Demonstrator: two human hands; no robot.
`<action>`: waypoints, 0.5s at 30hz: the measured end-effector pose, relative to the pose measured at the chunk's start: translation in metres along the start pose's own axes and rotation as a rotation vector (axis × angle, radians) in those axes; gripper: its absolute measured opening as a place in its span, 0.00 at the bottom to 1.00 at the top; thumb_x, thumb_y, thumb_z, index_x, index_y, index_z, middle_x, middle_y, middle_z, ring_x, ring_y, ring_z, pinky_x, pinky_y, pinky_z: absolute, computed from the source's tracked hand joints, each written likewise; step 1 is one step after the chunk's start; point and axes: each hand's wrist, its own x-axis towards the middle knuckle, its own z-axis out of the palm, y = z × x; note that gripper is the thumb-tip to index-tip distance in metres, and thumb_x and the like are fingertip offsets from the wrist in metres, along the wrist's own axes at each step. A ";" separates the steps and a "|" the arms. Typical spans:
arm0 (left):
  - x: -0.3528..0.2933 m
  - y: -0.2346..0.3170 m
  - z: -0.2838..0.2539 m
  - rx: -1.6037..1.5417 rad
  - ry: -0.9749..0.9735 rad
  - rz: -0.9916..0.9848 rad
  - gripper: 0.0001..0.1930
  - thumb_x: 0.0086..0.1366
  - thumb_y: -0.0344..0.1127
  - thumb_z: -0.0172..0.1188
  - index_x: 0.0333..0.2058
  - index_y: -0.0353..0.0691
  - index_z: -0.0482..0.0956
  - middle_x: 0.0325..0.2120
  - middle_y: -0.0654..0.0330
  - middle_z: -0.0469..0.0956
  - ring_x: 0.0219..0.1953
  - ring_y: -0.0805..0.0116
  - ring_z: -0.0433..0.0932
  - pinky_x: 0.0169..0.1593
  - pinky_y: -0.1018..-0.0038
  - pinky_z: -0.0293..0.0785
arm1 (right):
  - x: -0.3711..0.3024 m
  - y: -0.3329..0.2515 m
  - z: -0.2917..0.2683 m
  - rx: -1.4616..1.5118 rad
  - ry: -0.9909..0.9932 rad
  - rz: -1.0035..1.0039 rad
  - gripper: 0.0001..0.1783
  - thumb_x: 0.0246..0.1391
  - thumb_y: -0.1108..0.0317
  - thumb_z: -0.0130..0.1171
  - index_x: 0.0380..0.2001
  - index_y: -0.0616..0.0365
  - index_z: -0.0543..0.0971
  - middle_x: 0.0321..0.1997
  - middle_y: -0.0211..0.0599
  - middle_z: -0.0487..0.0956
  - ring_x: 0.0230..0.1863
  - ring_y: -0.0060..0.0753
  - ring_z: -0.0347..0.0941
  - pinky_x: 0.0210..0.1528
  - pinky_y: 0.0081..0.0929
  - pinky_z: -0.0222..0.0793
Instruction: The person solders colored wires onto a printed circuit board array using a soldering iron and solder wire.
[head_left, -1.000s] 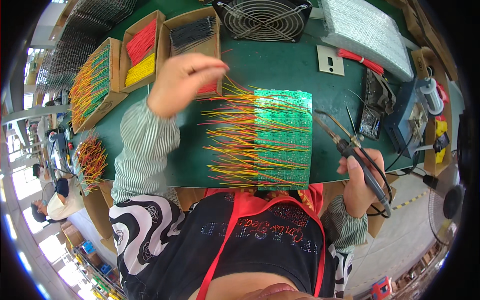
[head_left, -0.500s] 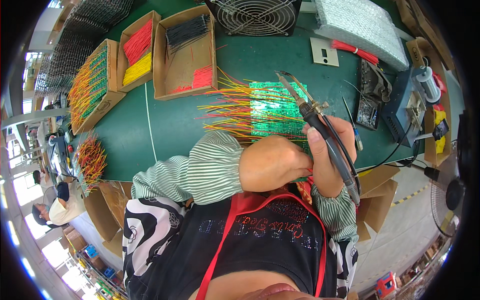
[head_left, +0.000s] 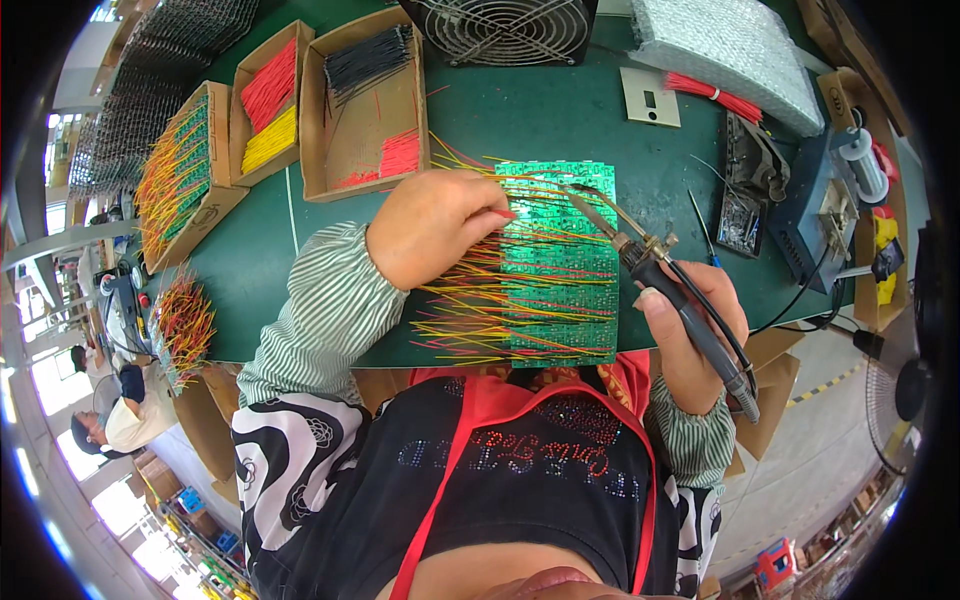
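My right hand (head_left: pixel 700 325) is closed around the grey handle of a soldering iron (head_left: pixel 665 280), with a thin feed tube and brass fitting clamped along it. Its tip points up and left, over the upper part of a green circuit board panel (head_left: pixel 565 310). Rows of red, yellow and black wires (head_left: pixel 465 305) stick out leftward from the panel across the table. Over the wires at the panel's upper left edge, my left hand (head_left: pixel 440 222) is closed in a pinch. A short red end, seemingly a red wire, shows at its fingertips; the rest is hidden.
Cardboard trays of loose wires (head_left: pixel 360 130) and a box of wired boards (head_left: pixel 185 180) stand at the far left. A fan (head_left: pixel 505 30) sits at the back. To the right are a screwdriver (head_left: pixel 703 225), a black parts tray (head_left: pixel 740 220) and a blue soldering station (head_left: pixel 805 220).
My left hand has moved from the panel's near edge up and left to its upper left edge. My right hand and the iron have shifted right and nearer, uncovering the panel's lower part.
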 end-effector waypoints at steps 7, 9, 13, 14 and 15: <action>0.006 -0.009 0.001 -0.171 -0.111 -0.145 0.07 0.56 0.33 0.60 0.30 0.35 0.78 0.22 0.57 0.76 0.23 0.65 0.74 0.28 0.73 0.70 | 0.006 0.001 0.005 -0.023 -0.052 0.077 0.12 0.42 0.73 0.65 0.31 0.64 0.76 0.23 0.31 0.77 0.23 0.15 0.70 0.27 0.15 0.67; 0.006 -0.011 0.003 -0.164 -0.104 -0.127 0.07 0.56 0.33 0.60 0.30 0.35 0.78 0.22 0.57 0.76 0.24 0.65 0.74 0.29 0.73 0.70 | 0.009 0.001 0.009 0.005 -0.056 0.101 0.11 0.41 0.74 0.65 0.30 0.64 0.76 0.23 0.31 0.77 0.23 0.14 0.70 0.27 0.15 0.67; 0.006 -0.012 0.004 -0.164 -0.111 -0.125 0.08 0.56 0.35 0.60 0.30 0.35 0.78 0.22 0.57 0.76 0.26 0.64 0.74 0.30 0.72 0.69 | 0.014 0.005 0.016 0.030 -0.074 0.133 0.10 0.40 0.75 0.64 0.29 0.64 0.76 0.22 0.31 0.78 0.23 0.14 0.71 0.26 0.15 0.67; 0.006 -0.012 0.004 -0.166 -0.112 -0.127 0.08 0.56 0.35 0.60 0.30 0.35 0.78 0.22 0.57 0.76 0.26 0.64 0.74 0.30 0.72 0.69 | 0.015 0.005 0.016 0.030 -0.076 0.135 0.10 0.40 0.75 0.64 0.29 0.64 0.76 0.22 0.31 0.78 0.23 0.14 0.71 0.26 0.15 0.67; 0.007 -0.011 0.004 -0.165 -0.104 -0.126 0.08 0.56 0.37 0.58 0.29 0.37 0.78 0.23 0.56 0.76 0.26 0.60 0.75 0.31 0.68 0.70 | 0.016 0.004 0.017 -0.002 -0.082 0.119 0.10 0.40 0.76 0.64 0.29 0.64 0.76 0.22 0.31 0.78 0.23 0.14 0.71 0.26 0.15 0.67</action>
